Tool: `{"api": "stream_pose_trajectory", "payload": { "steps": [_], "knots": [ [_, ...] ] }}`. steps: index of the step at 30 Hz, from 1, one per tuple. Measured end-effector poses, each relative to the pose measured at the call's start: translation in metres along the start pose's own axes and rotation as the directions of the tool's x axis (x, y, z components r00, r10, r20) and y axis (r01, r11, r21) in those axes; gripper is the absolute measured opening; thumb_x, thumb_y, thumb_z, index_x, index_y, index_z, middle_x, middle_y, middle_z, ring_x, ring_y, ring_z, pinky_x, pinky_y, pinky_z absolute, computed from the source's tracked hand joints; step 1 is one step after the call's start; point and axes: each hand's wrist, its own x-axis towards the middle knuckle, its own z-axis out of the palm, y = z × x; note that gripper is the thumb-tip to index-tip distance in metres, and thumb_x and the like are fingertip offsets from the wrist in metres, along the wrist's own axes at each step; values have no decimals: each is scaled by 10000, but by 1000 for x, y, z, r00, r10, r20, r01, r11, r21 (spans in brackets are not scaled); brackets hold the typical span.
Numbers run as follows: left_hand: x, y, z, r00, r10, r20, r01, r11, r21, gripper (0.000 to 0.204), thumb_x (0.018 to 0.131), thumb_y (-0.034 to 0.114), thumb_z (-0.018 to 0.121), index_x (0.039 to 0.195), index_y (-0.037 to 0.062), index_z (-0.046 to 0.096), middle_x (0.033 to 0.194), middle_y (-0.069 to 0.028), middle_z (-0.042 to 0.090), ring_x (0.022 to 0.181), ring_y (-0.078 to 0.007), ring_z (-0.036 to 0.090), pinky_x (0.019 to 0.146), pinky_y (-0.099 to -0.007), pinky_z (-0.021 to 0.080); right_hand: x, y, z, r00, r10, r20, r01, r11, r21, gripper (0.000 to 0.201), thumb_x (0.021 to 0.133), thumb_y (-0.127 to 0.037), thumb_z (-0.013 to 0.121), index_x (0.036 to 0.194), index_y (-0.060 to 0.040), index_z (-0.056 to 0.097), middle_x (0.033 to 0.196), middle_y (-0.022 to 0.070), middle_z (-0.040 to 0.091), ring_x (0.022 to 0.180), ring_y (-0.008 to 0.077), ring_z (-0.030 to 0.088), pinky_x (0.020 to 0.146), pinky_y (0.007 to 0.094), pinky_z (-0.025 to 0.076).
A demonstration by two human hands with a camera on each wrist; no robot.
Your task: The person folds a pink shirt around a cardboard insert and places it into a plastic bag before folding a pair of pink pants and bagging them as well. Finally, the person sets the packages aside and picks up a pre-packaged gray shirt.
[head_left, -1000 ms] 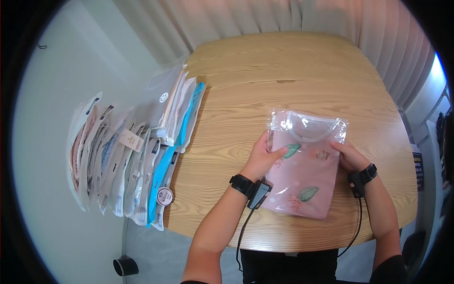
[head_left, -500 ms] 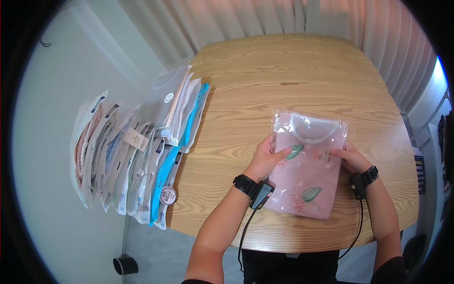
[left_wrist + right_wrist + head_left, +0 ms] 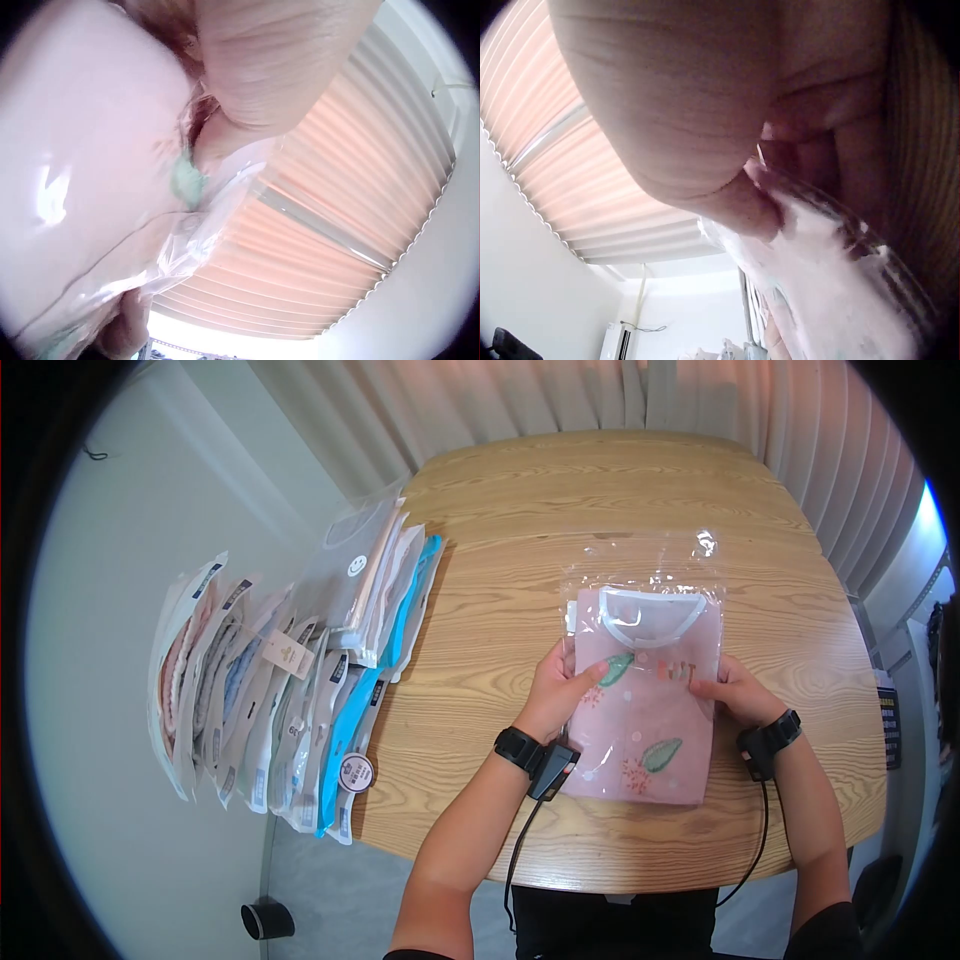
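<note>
A folded pink garment in a clear plastic bag (image 3: 645, 705) is held over the near part of the table, its white neckline at the far end. Green leaf prints and small red dots mark its front. My left hand (image 3: 557, 685) grips the left edge, thumb on the front and fingers behind. At the right edge my right hand (image 3: 742, 690) pinches the bag the same way. The bag's loose clear top stands out past the neckline. In the right wrist view, the bagged garment (image 3: 832, 285) passes between thumb and curled fingers.
Along the wooden table's (image 3: 500, 760) left side stands a row of bagged garments (image 3: 240, 690), one with a blue edge (image 3: 345, 735). A smiley-marked bag (image 3: 355, 570) lies over the far part of the row. A black bin (image 3: 267, 921) is on the floor, curtains (image 3: 560, 400) hang behind.
The bag has tilted, so more of its clear top flap shows and its lower edge has risen slightly. Both hands keep their hold near the same places.
</note>
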Motion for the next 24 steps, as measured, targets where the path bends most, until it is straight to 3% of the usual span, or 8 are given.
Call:
{"api": "stream_pose_trajectory", "payload": {
  "steps": [4,6,7,9,13,14,17,24],
  "knots": [
    [-1,4,3,994,73,-81,-72,997,20,394,935,45,635,1287,4,463,1183,-89,638,1034,-132,629,880,-282,525,-8,-16,8,997,52,55,-44,990,-131,495,896,-100,683,1344,-11,492,1245,50,610,1118,128,567,982,296,451],
    [-2,8,0,982,-53,-184,54,999,1,435,930,81,654,1304,3,446,1195,-95,621,1060,-142,613,875,-285,524,-7,-16,11,996,43,76,-30,987,-159,520,895,-99,687,1362,-11,477,1264,53,600,1138,127,553,994,296,442],
    [-2,9,2,983,-60,-171,59,998,-11,435,930,81,654,1304,3,446,1195,-95,621,1060,-142,613,875,-285,524,-8,-16,11,994,33,100,-13,981,-192,545,893,-98,690,1381,-10,462,1283,56,590,1159,126,539,1007,296,433],
    [-2,9,3,996,44,-73,-56,983,-175,541,938,44,615,1414,58,357,1218,-108,596,933,-154,653,737,-264,567,-7,-14,11,997,17,79,-4,986,-164,552,892,-94,685,1385,-6,454,1293,56,585,1164,129,536,1014,298,426],
    [-3,9,2,999,-19,-49,8,977,-215,625,913,44,634,1450,46,315,1232,-108,588,1026,-166,627,837,-302,549,-5,-8,8,999,-18,41,20,998,-58,537,919,-83,650,1404,-11,431,1299,49,580,1170,117,529,1013,294,428],
    [-4,13,4,999,-40,-1,39,981,-188,639,886,56,673,1434,34,347,1268,-109,573,1094,-173,602,919,-326,517,-5,-7,8,999,-10,33,12,998,-58,537,919,-83,650,1404,-11,431,1299,49,580,1170,117,529,1013,294,428],
    [-2,9,2,994,-82,76,93,982,-166,639,863,45,711,1410,18,381,1311,-97,557,1133,-166,582,967,-324,484,-4,-5,10,1000,-13,13,13,999,41,512,942,-87,617,1411,-19,423,1295,49,582,1151,111,545,996,289,441],
    [-4,5,2,993,-99,68,99,995,11,600,854,44,732,1376,23,437,1261,-90,601,1117,-152,585,959,-308,475,0,5,9,995,-88,-56,95,987,131,489,960,-150,622,1394,-29,430,1288,56,592,1126,113,566,982,291,455]
  ]
}}
